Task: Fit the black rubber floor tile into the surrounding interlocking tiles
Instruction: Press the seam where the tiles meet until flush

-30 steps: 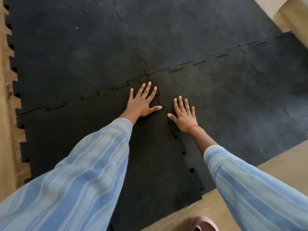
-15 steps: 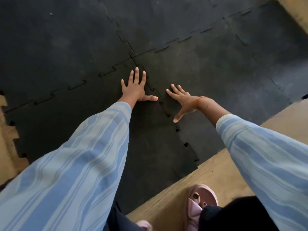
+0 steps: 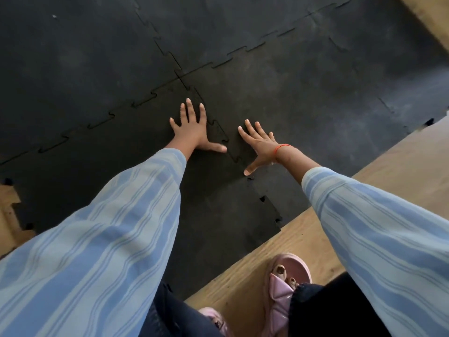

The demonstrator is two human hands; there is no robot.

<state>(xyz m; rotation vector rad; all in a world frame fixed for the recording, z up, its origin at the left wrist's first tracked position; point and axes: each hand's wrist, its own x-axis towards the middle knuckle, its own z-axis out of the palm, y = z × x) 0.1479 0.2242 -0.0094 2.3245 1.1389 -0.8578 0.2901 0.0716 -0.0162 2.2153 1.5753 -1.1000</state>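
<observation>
From my remote feed I see the left hand [image 3: 192, 132] lying flat, palm down and fingers spread, on the far right corner of the black tile [image 3: 136, 181], its thumb stretched toward the toothed seam [image 3: 233, 152] that runs between the two hands. The right hand [image 3: 260, 147] rests just across that seam on the neighbouring tile [image 3: 315, 103], also flat with fingers apart, thumb pointing back along the joint; neither hand grips anything. An orange band [image 3: 281, 148] circles the right wrist. Both arms wear blue-and-white striped sleeves [image 3: 97, 251]. The black tile sits at the near edge of the mat, its far side meshed with another tile [image 3: 73, 57] along a jigsaw line, while nearer the camera its right edge shows small gaps between the teeth, so the joint there does not look fully closed. Bare wooden floor [image 3: 364, 190] borders the mat on the right and in the lower left corner. A pink sandal [image 3: 284, 295] and dark trousers [image 3: 323, 312] stand on the wood at the bottom of my view.
</observation>
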